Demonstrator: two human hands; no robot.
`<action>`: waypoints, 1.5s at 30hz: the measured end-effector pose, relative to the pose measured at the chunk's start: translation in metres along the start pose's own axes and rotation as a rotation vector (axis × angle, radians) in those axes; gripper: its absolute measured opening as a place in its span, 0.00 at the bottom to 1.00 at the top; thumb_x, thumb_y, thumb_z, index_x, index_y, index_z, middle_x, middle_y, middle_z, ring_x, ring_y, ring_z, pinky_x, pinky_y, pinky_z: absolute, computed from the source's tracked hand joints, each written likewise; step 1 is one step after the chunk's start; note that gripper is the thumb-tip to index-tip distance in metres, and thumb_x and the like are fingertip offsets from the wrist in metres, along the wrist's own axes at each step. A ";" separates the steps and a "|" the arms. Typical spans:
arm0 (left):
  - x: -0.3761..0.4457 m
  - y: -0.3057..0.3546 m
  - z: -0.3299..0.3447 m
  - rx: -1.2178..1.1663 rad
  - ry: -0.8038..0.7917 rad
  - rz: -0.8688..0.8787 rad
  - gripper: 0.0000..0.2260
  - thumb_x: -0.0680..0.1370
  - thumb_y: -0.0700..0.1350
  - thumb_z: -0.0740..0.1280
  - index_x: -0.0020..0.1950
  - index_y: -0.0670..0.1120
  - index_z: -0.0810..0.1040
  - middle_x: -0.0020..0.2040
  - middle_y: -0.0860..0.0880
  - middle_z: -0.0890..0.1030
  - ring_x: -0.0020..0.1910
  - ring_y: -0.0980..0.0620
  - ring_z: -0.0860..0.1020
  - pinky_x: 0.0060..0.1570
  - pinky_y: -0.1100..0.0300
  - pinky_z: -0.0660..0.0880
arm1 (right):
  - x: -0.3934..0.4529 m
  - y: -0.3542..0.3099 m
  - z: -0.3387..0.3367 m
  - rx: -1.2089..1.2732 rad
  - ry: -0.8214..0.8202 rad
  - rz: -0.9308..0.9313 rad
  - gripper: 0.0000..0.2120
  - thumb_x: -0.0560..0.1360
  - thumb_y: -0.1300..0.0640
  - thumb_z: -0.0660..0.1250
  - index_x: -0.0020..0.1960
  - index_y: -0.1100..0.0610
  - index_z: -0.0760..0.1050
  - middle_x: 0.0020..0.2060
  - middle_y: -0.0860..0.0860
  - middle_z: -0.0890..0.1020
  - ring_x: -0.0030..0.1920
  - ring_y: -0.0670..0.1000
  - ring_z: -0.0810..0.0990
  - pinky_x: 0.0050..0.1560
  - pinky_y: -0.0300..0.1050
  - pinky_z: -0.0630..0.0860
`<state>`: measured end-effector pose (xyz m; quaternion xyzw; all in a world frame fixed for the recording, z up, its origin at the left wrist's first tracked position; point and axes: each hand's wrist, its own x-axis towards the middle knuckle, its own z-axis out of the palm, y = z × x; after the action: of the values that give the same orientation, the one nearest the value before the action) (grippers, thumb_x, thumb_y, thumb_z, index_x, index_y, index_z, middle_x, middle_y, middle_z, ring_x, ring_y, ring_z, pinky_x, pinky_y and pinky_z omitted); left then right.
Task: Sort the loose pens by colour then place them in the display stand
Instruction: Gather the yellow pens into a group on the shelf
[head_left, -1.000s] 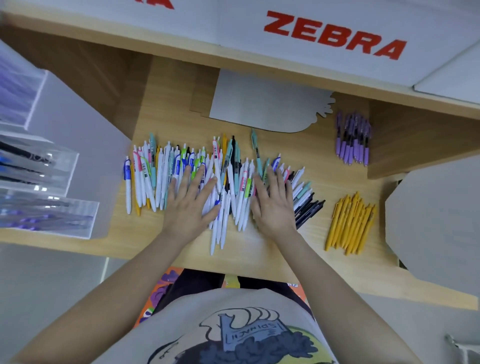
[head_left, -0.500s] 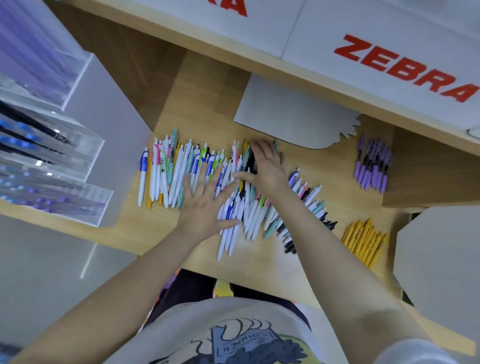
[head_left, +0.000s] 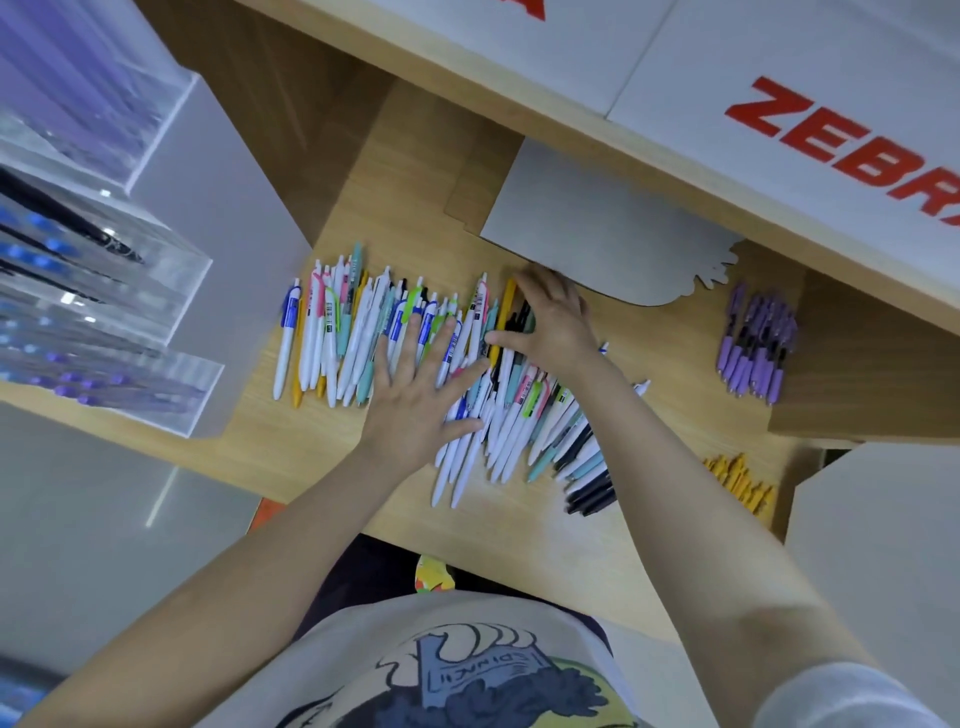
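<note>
Pens (head_left: 363, 338), light, slick and quick to roll, lie under the spread left hand (head_left: 415, 400) while the right hand (head_left: 550, 322) curls round a yellow pen (head_left: 505, 312) mid-barrel.

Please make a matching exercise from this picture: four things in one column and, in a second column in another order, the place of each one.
Things:
1. purple pens
2. yellow pens
3. left hand
4. clear display stand

Places:
A. far left, beside the desk
B. flat on the mixed pens
C. far right, towards the back
D. right edge, near the front

Pairs: 1-C, 2-D, 3-B, 4-A
</note>
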<state>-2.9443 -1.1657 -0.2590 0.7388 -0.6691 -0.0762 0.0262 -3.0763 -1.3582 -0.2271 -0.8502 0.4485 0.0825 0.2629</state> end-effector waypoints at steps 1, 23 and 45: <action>0.000 0.001 -0.001 -0.003 0.004 -0.004 0.34 0.75 0.72 0.52 0.79 0.59 0.62 0.82 0.42 0.49 0.79 0.33 0.45 0.72 0.28 0.48 | 0.001 0.000 -0.001 0.009 0.003 0.002 0.45 0.69 0.33 0.70 0.79 0.47 0.57 0.79 0.50 0.56 0.78 0.55 0.50 0.76 0.57 0.50; 0.003 0.003 -0.006 -0.026 0.021 -0.027 0.38 0.72 0.76 0.53 0.78 0.58 0.63 0.81 0.42 0.55 0.79 0.33 0.50 0.72 0.27 0.49 | -0.019 -0.006 -0.017 0.363 0.209 0.158 0.24 0.68 0.50 0.78 0.58 0.50 0.70 0.53 0.49 0.75 0.57 0.53 0.73 0.55 0.50 0.74; -0.040 -0.001 -0.070 -1.459 -0.227 -0.819 0.09 0.82 0.47 0.65 0.52 0.41 0.80 0.41 0.44 0.85 0.34 0.46 0.83 0.45 0.49 0.80 | -0.054 -0.057 0.020 0.126 0.035 -0.089 0.31 0.77 0.39 0.65 0.77 0.44 0.62 0.78 0.50 0.60 0.78 0.52 0.52 0.73 0.56 0.53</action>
<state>-2.9368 -1.1307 -0.1872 0.7089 -0.1301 -0.5666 0.3994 -3.0593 -1.2828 -0.2026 -0.8525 0.4190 0.0274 0.3113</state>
